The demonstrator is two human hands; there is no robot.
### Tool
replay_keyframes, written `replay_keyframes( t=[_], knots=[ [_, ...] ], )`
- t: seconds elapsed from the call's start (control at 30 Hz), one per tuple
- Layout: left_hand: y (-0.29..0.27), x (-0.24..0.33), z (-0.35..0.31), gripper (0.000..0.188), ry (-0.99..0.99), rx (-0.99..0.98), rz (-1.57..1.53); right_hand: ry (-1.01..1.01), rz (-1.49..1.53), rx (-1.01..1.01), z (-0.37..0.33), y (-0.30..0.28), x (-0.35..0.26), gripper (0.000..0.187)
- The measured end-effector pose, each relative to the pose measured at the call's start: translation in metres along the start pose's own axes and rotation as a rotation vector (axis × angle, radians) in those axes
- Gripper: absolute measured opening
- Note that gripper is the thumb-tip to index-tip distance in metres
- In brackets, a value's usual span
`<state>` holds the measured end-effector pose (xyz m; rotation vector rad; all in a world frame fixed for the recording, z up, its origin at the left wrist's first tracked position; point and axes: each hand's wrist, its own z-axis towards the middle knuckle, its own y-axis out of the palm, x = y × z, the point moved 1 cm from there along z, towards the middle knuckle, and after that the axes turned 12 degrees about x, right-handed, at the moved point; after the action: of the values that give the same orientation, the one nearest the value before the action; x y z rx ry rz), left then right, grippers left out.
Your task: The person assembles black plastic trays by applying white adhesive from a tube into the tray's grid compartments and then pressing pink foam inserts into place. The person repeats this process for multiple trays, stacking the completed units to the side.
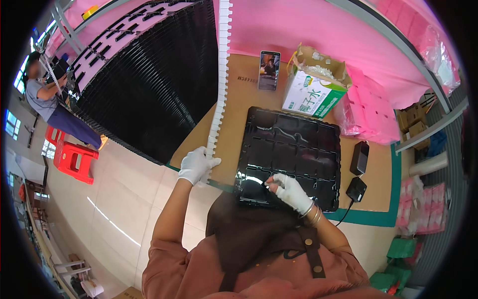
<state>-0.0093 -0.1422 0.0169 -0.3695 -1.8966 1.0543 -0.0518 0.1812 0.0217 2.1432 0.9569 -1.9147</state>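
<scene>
My left hand (195, 166), in a white glove, is closed at the near end of a long white strip with a notched edge (219, 99). The strip runs away from me along the side of a tall stack of black plastic trays (149, 74). My right hand (293, 194) wears a white glove with bare fingertips. Its thumb and forefinger are pinched together over the near part of a black compartmented tray (286, 149); whatever they hold is too small to make out. The tray lies flat on brown cardboard (234, 74).
Behind the tray stand a phone (269, 71) and an open carton (318, 89). Pink packs (371, 107) lie at the right, with a black box-shaped device (359, 158) and a corded black adapter (356, 189) nearer me. A red stool (74, 159) and another person (47, 97) are at the left.
</scene>
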Motion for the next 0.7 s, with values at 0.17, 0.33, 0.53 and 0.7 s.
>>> replay_keyframes(
  t=[0.17, 0.33, 0.53, 0.7],
  knots=[
    [-0.011, 0.036, -0.032, 0.033, -0.112, -0.298, -0.82, -0.063, 0.169, -0.085, 0.032, 0.02, -0.01, 0.029],
    [-0.022, 0.077, -0.038, 0.031, -0.214, -0.175, -1.504, -0.077, 0.49, -0.187, 0.048, 0.057, -0.047, 0.066],
    [-0.019, 0.059, -0.009, 0.026, -0.189, -0.292, -1.81, 0.024, 0.584, -0.398, 0.05, 0.089, -0.036, 0.061],
    [-0.011, 0.059, -0.009, 0.029, -0.295, -0.111, -1.841, 0.136, 0.766, -0.255, 0.049, 0.1, -0.047, 0.035]
  ],
)
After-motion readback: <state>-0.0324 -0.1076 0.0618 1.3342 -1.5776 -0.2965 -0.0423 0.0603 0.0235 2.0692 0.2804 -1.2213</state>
